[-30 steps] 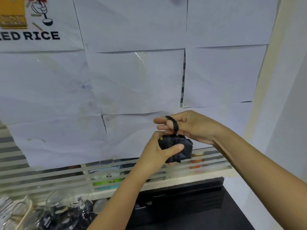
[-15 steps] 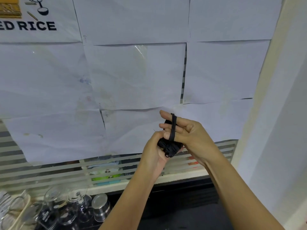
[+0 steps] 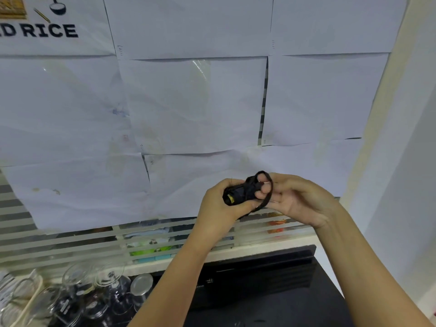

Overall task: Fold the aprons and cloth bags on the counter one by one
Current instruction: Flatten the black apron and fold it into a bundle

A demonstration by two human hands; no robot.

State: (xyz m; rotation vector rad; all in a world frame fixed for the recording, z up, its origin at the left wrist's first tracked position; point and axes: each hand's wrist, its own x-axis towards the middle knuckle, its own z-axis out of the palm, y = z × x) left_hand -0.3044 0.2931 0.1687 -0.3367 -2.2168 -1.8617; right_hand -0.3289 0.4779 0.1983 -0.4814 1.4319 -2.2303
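Note:
A small black folded cloth bundle [image 3: 238, 193] with a yellow tag is held up in front of the papered wall. My left hand [image 3: 219, 206] grips the bundle from below and from the left, fingers curled round it. A thin black strap [image 3: 269, 192] loops from the bundle round the fingers of my right hand [image 3: 295, 199]. Those fingers reach through the loop and touch the bundle's right side. The counter's other aprons and bags are out of view.
White paper sheets [image 3: 193, 105] cover the wall behind the hands. Below is a striped frosted window [image 3: 70, 241]. Upturned glasses and a steel cup [image 3: 141, 284] stand at the lower left. A black appliance [image 3: 259, 274] sits on the dark counter under my arms.
The strap loop, earlier stretched upright over my right fingers, now lies lower round them. My right hand has turned palm-up beside the bundle. The view has tilted down slightly.

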